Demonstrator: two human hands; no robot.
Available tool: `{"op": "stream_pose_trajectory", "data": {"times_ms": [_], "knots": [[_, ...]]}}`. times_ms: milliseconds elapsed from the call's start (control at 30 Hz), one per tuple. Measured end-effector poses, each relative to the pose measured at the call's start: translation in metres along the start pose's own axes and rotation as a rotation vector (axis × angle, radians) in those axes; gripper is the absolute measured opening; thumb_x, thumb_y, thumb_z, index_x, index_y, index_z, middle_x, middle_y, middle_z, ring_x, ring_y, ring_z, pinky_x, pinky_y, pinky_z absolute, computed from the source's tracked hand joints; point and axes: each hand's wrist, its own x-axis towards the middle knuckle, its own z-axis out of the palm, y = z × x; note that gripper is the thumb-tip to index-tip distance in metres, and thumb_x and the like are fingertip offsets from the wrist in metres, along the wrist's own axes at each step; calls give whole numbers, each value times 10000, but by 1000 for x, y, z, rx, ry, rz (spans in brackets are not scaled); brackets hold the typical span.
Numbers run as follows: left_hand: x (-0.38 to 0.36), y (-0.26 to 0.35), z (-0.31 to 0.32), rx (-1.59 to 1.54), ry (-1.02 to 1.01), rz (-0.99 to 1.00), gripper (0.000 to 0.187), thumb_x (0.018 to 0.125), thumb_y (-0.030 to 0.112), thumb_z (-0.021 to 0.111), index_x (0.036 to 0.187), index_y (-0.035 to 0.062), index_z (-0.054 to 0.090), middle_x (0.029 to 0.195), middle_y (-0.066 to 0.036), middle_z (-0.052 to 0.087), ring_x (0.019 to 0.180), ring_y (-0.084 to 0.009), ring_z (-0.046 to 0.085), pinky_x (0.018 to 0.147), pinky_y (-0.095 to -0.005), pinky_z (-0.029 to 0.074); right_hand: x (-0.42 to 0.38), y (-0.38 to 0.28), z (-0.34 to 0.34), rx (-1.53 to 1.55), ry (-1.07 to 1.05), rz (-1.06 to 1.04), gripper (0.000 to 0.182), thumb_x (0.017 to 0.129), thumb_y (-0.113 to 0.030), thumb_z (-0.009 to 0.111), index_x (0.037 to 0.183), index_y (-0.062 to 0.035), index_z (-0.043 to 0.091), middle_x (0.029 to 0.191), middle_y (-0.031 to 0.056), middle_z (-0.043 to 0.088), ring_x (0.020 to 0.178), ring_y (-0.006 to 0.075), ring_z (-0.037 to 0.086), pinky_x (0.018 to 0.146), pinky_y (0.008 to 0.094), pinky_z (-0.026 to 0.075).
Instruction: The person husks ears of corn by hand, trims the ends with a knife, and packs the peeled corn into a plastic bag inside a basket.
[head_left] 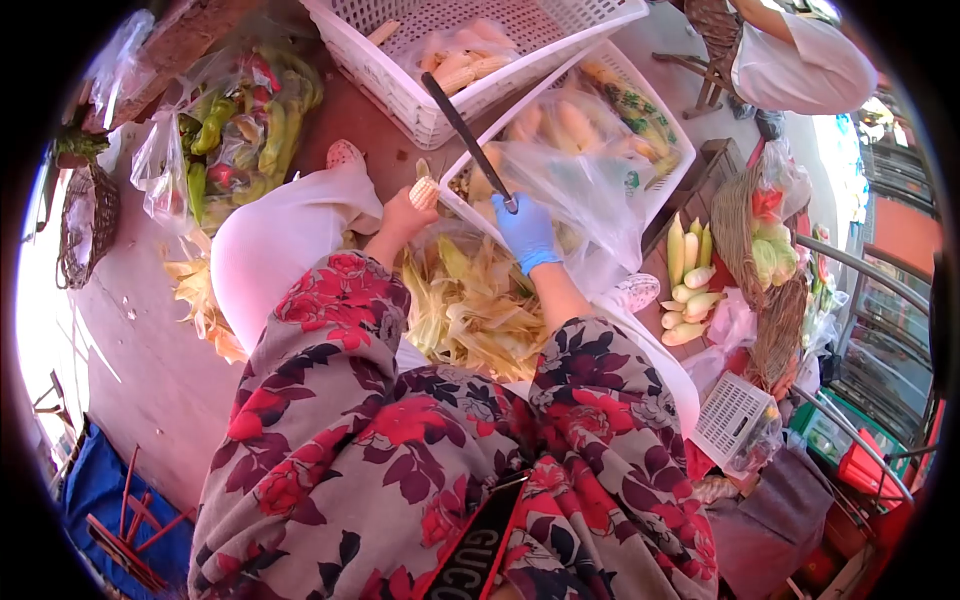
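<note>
The corn [424, 190] is a short pale-yellow cob with bare kernels and a stub of husk on top. It sits at the near rim of the crate [668, 165], just above the husks [470, 300], hemmed by crate and knees. The bare left hand [405, 215] clasps it from below. The gloved right hand [525, 230], just beside, grips a dark knife [465, 135] slanting up over the crate.

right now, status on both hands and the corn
Left hand grips corn cob. Right hand, blue glove, grips knife, blade up over white basket. Husk pile below.
</note>
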Motion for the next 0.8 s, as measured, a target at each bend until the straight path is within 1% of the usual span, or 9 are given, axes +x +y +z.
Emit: {"op": "stream_pose_trajectory", "data": {"times_ms": [100, 200, 267, 400, 467, 567, 633, 733, 800], "knots": [[-1, 12, -8, -229, 40, 85, 447, 603, 251, 704, 956, 11, 572, 862, -130, 642, 762, -229, 634, 687, -333, 499, -11, 1, -81, 116, 241, -48, 359, 807, -348, 625, 721, -3, 574, 624, 199, 563, 617, 376, 576, 567, 414, 438], [-33, 40, -27, -508, -18, 72, 330, 658, 154, 683, 934, 26, 554, 776, -70, 608, 625, -159, 594, 551, -289, 470, -33, 18, -188, 213, 475, -105, 369, 810, -359, 654, 807, 7, 612, 562, 84, 533, 517, 139, 473, 526, 319, 413], [-52, 75, -27, -675, -143, 59, 260, 699, 86, 665, 920, 42, 536, 712, -28, 576, 531, -113, 555, 451, -257, 438, -59, 57, -270, 38, 582, -64, 364, 817, -356, 652, 809, 5, 610, 573, 70, 548, 529, 122, 459, 530, 302, 411], [-76, 88, -14, -847, -323, 27, 294, 767, 160, 688, 960, 72, 484, 774, -30, 569, 568, -116, 562, 468, -271, 475, -161, 135, -370, 3, 781, 200, 341, 824, -323, 639, 786, 14, 597, 582, 103, 546, 523, 153, 458, 530, 310, 408], [-77, 88, -7, -938, -430, -73, 290, 808, 196, 650, 1022, 86, 488, 842, -47, 570, 631, -151, 576, 530, -311, 503, -213, 189, -369, -206, 782, 322, 368, 818, -364, 615, 791, 2, 609, 632, 149, 585, 572, 231, 545, 571, 352, 434], [-80, 99, 5, -1173, -641, -253, 348, 844, 227, 611, 1137, 104, 469, 962, -60, 568, 798, -193, 593, 670, -351, 515, -284, 256, -305, -211, 644, 684, 437, 773, -459, 548, 812, -32, 630, 762, 229, 619, 771, 362, 613, 669, 436, 453], [-98, 130, 18, -1102, -659, 3, 403, 841, 182, 617, 1192, 97, 438, 1051, -76, 551, 957, -212, 556, 800, -372, 482, -314, 321, -237, -252, 547, 845, 441, 758, -447, 502, 823, -29, 629, 811, 227, 626, 806, 387, 608, 711, 434, 468], [-107, 165, 19, -925, -617, 327, 509, 822, 127, 645, 1260, 95, 387, 1200, -84, 515, 1127, -203, 490, 955, -360, 397, -332, 351, -156, -100, 481, 970, 390, 774, -408, 489, 822, -45, 624, 813, 223, 625, 790, 393, 603, 673, 458, 464], [-118, 204, 15, -848, -598, 481, 547, 770, 60, 693, 1241, 107, 418, 1149, 0, 512, 1086, -125, 477, 945, -276, 368, -340, 387, -111, -85, 399, 994, 363, 784, -385, 497, 819, -45, 617, 811, 210, 626, 766, 380, 608, 643, 455, 460]]}}
